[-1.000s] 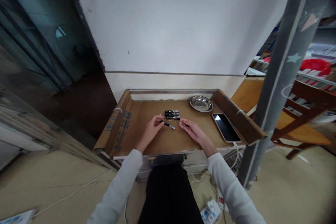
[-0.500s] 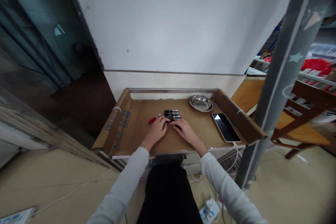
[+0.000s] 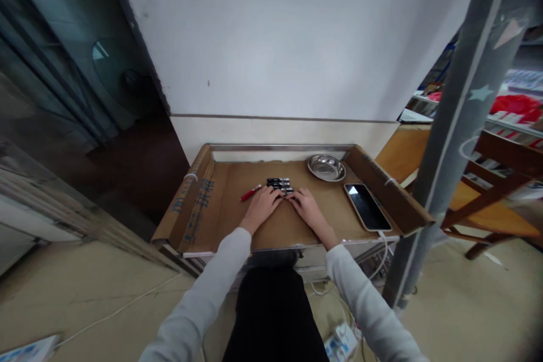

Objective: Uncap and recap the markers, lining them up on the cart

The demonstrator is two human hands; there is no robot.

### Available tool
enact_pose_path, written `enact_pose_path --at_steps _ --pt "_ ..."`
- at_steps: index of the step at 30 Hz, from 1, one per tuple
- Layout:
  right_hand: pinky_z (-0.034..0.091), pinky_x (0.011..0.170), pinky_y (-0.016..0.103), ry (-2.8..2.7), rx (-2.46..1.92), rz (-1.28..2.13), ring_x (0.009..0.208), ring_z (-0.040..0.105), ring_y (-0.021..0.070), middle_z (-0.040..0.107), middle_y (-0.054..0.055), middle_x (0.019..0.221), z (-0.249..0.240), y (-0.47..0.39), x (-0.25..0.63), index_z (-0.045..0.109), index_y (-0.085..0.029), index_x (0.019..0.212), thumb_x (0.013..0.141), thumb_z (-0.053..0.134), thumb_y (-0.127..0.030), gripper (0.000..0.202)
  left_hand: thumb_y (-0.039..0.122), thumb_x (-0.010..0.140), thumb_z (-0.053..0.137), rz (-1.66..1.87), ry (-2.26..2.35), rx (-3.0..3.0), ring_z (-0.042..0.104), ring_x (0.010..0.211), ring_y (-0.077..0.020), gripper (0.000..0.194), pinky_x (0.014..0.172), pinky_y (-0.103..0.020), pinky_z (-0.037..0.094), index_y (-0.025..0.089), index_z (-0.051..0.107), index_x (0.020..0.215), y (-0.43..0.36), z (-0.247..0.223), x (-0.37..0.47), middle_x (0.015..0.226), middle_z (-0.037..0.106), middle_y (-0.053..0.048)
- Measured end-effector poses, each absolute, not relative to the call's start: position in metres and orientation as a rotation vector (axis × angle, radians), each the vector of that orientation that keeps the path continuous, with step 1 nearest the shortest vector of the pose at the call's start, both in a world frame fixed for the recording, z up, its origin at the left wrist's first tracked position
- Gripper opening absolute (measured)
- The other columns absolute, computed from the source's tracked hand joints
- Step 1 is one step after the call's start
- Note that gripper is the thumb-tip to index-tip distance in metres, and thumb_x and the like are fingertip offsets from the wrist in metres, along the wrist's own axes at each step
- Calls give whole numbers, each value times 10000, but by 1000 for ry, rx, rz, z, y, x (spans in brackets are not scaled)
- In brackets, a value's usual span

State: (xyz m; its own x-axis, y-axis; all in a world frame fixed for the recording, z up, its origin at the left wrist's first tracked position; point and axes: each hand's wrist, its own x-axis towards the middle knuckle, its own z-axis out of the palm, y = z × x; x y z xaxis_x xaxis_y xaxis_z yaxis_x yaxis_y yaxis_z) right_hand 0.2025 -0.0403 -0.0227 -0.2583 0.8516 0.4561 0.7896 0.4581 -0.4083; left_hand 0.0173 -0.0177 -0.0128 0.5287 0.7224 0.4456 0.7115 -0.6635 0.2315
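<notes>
Several black markers (image 3: pixel 278 181) lie side by side in a stack of rows on the cardboard-lined table (image 3: pixel 237 181). My left hand (image 3: pixel 263 203) rests at their near left, its fingertips at the closest marker's end. From the right, my right hand (image 3: pixel 306 206) touches the other end of that nearest black marker, fingers bent. The fingers partly cover this marker, so how firmly each hand grips it is hard to see. A red marker (image 3: pixel 250 193) lies slanted just left of my left hand.
At the back right sits a round metal dish (image 3: pixel 326 168). A phone (image 3: pixel 367 207) with a white cable (image 3: pixel 385 254) lies near the right front. Raised cardboard flaps (image 3: pixel 390 192) border both sides. Beyond the right side stand a grey pole (image 3: pixel 449 124) and wooden chair (image 3: pixel 492 209).
Both hands have shifted slightly right. My left fingertips now reach further across the near marker, and my right hand has drawn back a little to its right end.
</notes>
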Motion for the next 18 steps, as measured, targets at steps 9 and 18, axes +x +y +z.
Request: enact_pose_path --at_steps 9,18 --pt "392 767 326 -2016 -1453 30 872 503 207 559 67 917 -21 -36 197 639 -233 963 857 476 -242 194 296 865 472 897 1425 2633 510 896 -199 148 845 -333 392 198 534 957 -17 -13 13 939 541 -51" --pt "410 821 340 -1787 -1354 316 897 512 192 555 61 904 -14 -66 204 627 -206 947 864 421 -238 224 355 825 526 861 1930 2324 505 925 -267 236 814 -406 389 195 587 987 -25 -12 -39 990 566 -98"
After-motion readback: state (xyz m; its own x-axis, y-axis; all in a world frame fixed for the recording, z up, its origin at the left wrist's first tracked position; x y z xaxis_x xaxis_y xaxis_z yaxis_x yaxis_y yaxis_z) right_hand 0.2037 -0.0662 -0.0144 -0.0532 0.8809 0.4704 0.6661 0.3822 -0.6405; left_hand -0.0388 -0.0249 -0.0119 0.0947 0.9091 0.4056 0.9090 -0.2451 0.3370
